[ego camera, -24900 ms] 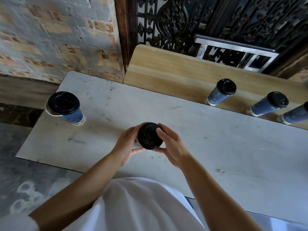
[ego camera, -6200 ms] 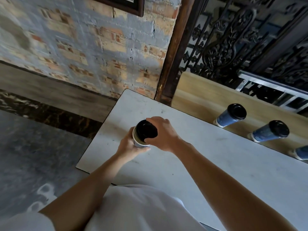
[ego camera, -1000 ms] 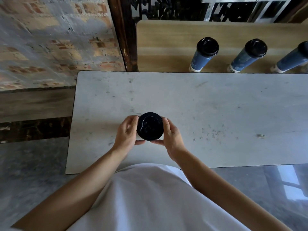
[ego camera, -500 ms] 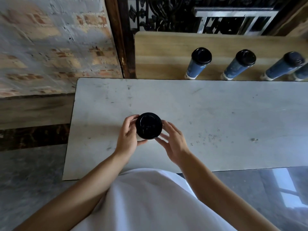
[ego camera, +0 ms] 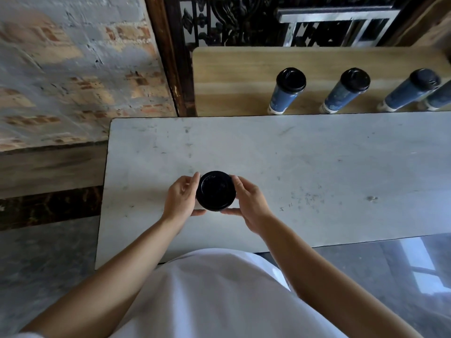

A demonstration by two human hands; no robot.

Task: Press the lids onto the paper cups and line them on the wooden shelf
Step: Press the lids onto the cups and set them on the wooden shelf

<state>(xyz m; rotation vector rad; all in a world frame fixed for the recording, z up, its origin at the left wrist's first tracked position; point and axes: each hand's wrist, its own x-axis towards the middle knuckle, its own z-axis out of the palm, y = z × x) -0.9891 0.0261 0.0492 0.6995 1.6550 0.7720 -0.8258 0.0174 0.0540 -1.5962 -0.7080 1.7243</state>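
Observation:
A paper cup stands on the grey table (ego camera: 305, 167) right below me, seen from above so that only its black lid (ego camera: 215, 190) shows. My left hand (ego camera: 181, 198) wraps its left side and my right hand (ego camera: 249, 203) its right side, fingers and thumbs around the rim. On the wooden shelf (ego camera: 231, 76) behind the table, several blue lidded cups stand in a row: one (ego camera: 286, 92), a second (ego camera: 345, 91), a third (ego camera: 410, 90), and part of another (ego camera: 439, 98) at the right edge.
A brick wall (ego camera: 73, 69) rises to the left, with a dark wooden post (ego camera: 168, 57) and black iron grille (ego camera: 231, 20) behind the shelf. The table's left edge drops to the floor (ego camera: 48, 264). My white shirt fills the bottom.
My right hand, loosened half a second ago, has closed back around the lid's right side. The cup stays in place on the table. The camera has tilted slightly.

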